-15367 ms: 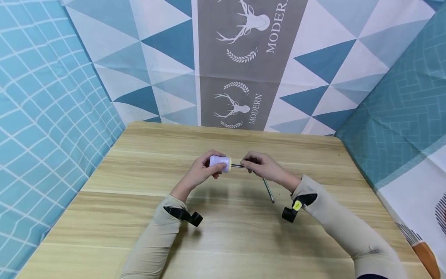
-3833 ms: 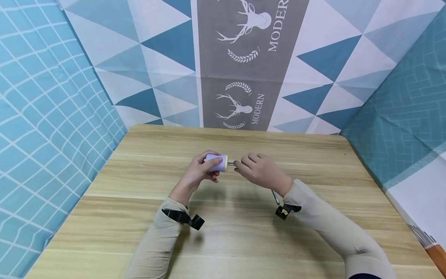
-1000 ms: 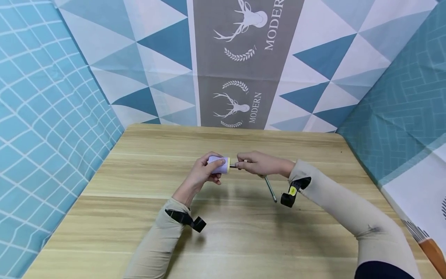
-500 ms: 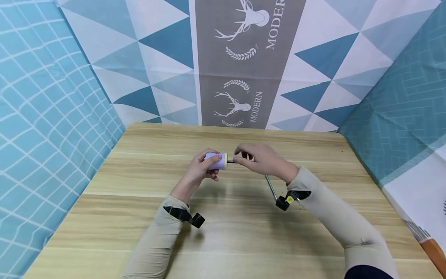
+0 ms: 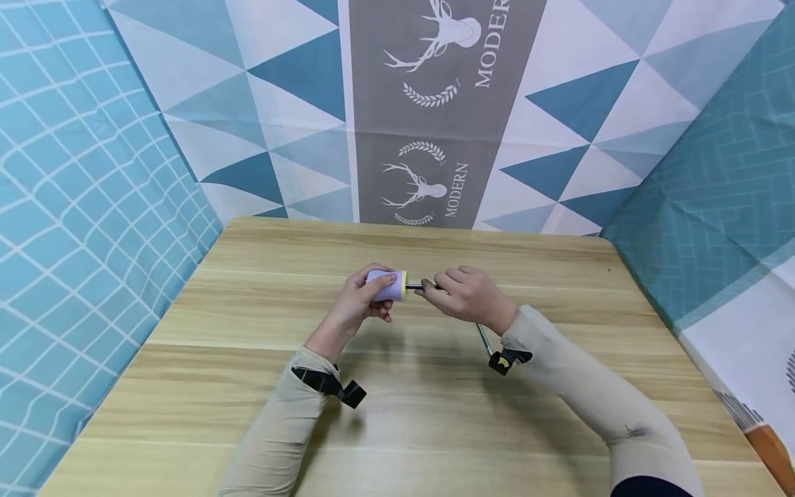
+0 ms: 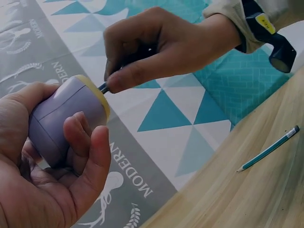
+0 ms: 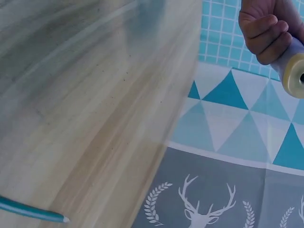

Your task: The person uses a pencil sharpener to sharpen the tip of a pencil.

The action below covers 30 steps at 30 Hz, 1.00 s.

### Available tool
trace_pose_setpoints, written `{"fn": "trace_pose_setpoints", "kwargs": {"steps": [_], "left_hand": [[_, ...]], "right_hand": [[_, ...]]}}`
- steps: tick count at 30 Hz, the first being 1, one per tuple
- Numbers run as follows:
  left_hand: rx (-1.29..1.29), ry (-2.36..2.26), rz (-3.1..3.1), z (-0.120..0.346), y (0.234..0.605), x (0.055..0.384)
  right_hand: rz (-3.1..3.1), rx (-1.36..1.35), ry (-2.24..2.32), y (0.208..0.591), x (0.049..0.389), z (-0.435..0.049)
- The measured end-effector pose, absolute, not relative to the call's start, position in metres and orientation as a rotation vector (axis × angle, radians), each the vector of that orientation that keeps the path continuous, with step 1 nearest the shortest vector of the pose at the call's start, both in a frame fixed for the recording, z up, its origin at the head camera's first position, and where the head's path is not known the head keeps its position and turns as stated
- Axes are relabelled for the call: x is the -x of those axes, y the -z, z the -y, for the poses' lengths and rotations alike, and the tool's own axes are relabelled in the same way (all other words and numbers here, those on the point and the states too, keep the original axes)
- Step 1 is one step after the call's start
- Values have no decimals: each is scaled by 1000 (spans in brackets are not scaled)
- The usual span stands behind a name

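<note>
My left hand (image 5: 355,304) grips a lavender pencil sharpener (image 5: 386,285) with a yellow end, held sideways above the table. A dark pencil (image 5: 413,286) runs into the yellow end. My right hand (image 5: 466,297) pinches this pencil between thumb and curled fingers, close to the sharpener. In the left wrist view the sharpener (image 6: 66,116) lies in the left palm (image 6: 52,190), and the right hand (image 6: 161,52) covers most of the pencil. The right wrist view shows the sharpener's yellow end (image 7: 292,78) and its hole; the right hand is out of that view.
A teal pencil (image 6: 268,149) lies on the wooden table (image 5: 397,428), partly hidden by the right wrist in the head view. Small dark specks dot the tabletop. Patterned cloth (image 5: 298,124) hangs behind and at both sides.
My right hand has rolled on the pencil over the last second, from stretched out to knuckles up, its wrist lower. The left hand keeps the sharpener nearly still.
</note>
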State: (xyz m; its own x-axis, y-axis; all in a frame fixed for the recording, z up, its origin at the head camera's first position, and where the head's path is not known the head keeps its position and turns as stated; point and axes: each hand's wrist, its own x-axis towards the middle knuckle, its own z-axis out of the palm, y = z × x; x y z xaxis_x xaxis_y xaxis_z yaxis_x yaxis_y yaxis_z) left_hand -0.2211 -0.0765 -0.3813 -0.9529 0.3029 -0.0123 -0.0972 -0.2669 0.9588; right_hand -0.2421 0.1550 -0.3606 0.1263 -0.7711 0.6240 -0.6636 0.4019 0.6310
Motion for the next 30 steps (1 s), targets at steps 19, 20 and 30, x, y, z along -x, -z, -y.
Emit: {"fn": "trace_pose_setpoints", "kwargs": {"steps": [19,20,30], "left_hand": [[-291,-2219,-1887,78,380,217],[-301,-2215,-1886,78,380,217],[-311,-2214,-1896,80,376,218]], "right_hand": [[3113,-681,-2090,334,240,-148],[3143,-644,-2159,333,242,-149],[3001,-1050,-1531,327,230,-158]]}}
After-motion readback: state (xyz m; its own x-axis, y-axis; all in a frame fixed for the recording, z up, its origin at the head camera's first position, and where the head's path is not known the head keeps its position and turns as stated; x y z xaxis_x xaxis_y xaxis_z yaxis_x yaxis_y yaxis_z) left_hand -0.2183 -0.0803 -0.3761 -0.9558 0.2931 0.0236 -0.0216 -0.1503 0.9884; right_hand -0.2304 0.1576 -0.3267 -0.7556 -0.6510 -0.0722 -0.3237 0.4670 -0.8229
